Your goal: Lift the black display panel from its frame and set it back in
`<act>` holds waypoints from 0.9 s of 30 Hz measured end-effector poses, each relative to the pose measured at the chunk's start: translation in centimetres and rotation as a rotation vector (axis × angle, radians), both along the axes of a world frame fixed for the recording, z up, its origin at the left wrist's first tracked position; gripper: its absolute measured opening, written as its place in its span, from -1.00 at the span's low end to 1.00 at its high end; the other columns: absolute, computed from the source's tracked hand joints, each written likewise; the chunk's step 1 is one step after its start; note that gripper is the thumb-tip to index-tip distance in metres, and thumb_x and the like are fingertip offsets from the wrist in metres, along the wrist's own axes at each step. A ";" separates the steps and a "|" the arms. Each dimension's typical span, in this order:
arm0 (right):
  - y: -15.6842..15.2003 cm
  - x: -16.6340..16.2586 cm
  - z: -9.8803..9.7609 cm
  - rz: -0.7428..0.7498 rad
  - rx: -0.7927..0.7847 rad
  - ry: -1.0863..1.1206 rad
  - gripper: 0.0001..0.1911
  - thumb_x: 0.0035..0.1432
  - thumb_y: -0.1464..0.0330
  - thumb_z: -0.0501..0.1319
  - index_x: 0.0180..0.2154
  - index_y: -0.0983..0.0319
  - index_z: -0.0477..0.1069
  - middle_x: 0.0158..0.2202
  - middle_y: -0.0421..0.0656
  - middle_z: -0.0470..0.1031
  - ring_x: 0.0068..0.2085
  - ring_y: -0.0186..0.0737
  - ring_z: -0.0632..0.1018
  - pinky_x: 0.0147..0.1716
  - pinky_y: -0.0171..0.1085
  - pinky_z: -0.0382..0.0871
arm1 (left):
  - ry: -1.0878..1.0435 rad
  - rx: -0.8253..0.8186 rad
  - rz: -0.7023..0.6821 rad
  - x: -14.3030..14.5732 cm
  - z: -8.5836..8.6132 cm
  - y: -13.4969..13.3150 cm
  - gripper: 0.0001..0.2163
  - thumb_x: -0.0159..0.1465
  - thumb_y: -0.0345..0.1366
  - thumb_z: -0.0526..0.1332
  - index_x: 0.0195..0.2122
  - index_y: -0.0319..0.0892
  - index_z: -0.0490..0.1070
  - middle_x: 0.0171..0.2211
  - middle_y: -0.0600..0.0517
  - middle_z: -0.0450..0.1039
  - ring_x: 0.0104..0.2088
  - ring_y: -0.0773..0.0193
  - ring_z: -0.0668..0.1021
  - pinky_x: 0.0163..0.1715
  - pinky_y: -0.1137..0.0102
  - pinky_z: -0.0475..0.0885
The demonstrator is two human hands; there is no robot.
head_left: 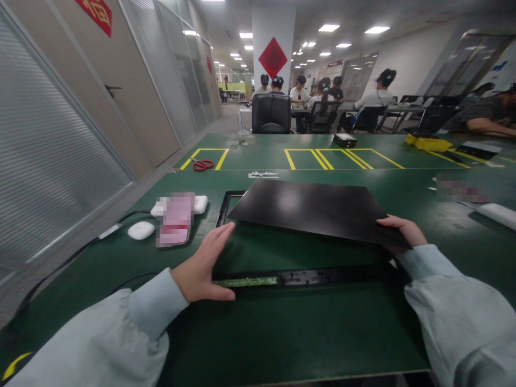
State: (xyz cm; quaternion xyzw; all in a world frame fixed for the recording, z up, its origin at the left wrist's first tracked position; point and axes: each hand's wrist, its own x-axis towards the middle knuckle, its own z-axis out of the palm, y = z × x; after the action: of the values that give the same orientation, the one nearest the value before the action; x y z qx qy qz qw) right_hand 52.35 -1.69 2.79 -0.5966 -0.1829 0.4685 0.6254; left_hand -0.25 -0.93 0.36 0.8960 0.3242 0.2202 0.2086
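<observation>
A thin black frame (306, 277) lies flat on the green table (282, 333), with a green circuit strip (245, 281) along its near edge. My left hand (205, 263) rests open on the frame's near left corner, fingers stretched along its left side. A flat black panel (314, 207) is tilted up over the frame, its near right corner raised. My right hand (403, 232) grips that corner, thumb on top and fingers underneath.
A pink phone (175, 220), a white earbud case (141, 230) and a white charger (200, 203) lie to the left, with cables. Red scissors (202, 164) sit further back. Yellow-marked bays, a black box (344, 140) and seated people are beyond.
</observation>
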 end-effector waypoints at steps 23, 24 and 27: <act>-1.5 -0.1 0.8 0.199 -0.069 -0.141 -0.64 -0.06 0.49 0.29 -0.17 0.17 0.62 -0.36 -0.10 0.71 -0.35 -0.04 0.71 -0.46 -0.23 0.59 | -0.685 -0.642 0.513 1.4 0.8 0.9 -0.15 0.17 0.16 0.44 0.39 -0.17 0.31 0.23 -0.33 0.56 0.48 -0.23 0.25 0.44 0.02 0.17; -1.5 -0.1 0.8 0.198 -0.072 -0.140 -0.64 -0.06 0.49 0.29 -0.16 0.17 0.62 -0.36 -0.11 0.71 -0.35 -0.04 0.71 -0.47 -0.24 0.59 | -0.732 -0.663 0.529 1.6 1.4 0.7 -0.19 0.16 0.13 0.46 0.35 -0.17 0.36 0.18 -0.31 0.60 0.48 -0.21 0.27 0.43 0.04 0.19; -1.4 -0.1 0.7 0.210 -0.067 -0.131 -0.64 -0.04 0.48 0.29 -0.15 0.18 0.63 -0.33 -0.10 0.73 -0.32 -0.04 0.72 -0.46 -0.25 0.59 | -0.859 -0.777 0.551 2.3 3.2 0.2 -0.26 0.11 0.00 0.53 0.27 -0.19 0.42 0.12 -0.24 0.65 0.35 -0.21 0.47 0.36 0.07 0.31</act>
State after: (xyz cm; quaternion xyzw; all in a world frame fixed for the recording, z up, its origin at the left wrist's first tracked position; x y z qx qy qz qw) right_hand 52.26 -3.09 3.44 -0.6241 -0.2689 0.4973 0.5394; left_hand 2.07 -0.76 3.52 0.4710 0.4861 0.4716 0.5652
